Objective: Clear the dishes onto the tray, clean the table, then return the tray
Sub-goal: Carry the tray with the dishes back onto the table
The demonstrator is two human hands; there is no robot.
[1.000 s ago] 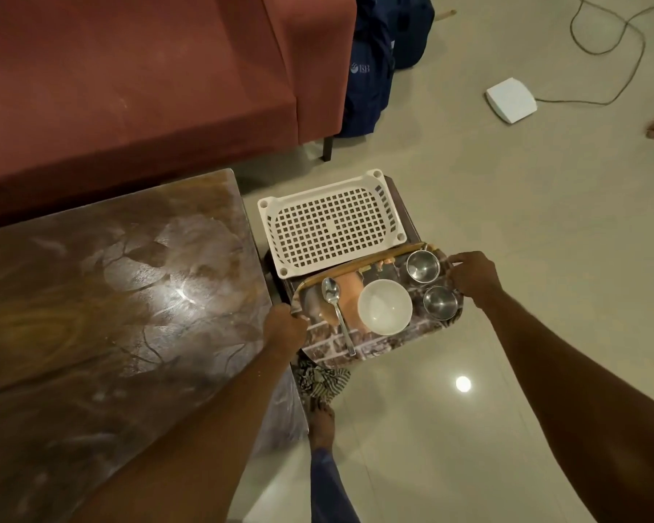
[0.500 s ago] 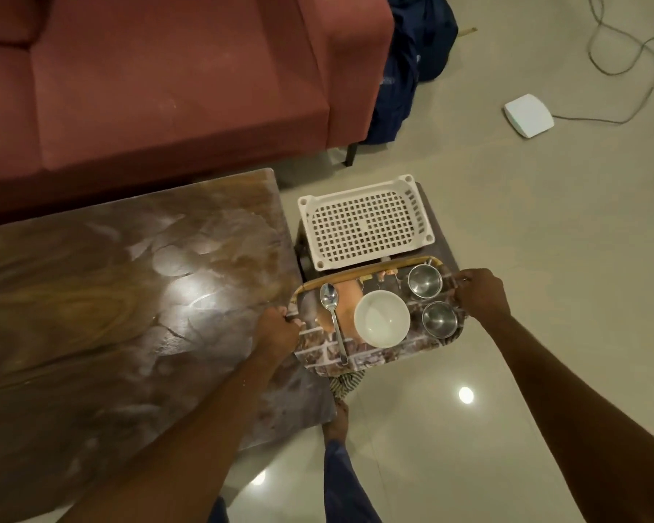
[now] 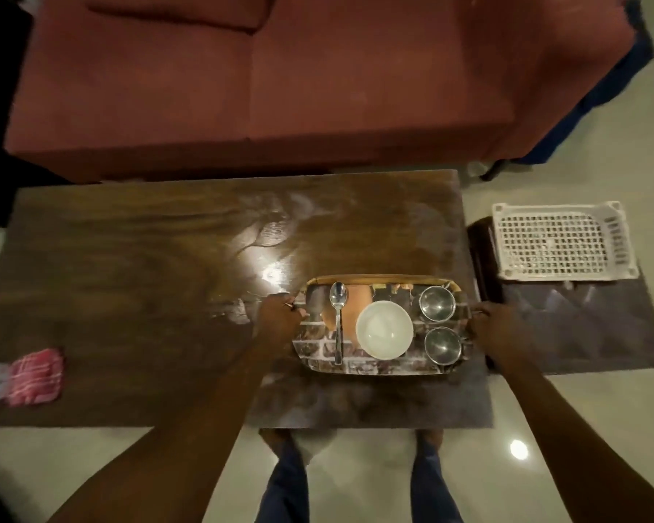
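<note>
A patterned tray (image 3: 359, 368) is over the right part of the dark wooden table (image 3: 136, 281). On it lie a spoon (image 3: 338, 315), a white bowl (image 3: 384, 329) and two steel cups (image 3: 437, 302) (image 3: 443, 345). My left hand (image 3: 278, 317) grips the tray's left end and my right hand (image 3: 493, 322) grips its right end. Whether the tray rests on the table or is held just above it is unclear.
A red checked cloth (image 3: 35, 375) lies at the table's left front edge beside a pale item. A low dark stool (image 3: 582, 326) to the right carries a white perforated basket (image 3: 563, 241). A red sofa (image 3: 261, 77) stands behind the table. My feet are by the front edge.
The tray has moved left from above the stool to over the table's right part, both hands still on its ends. My view has swung left to face the table squarely.
</note>
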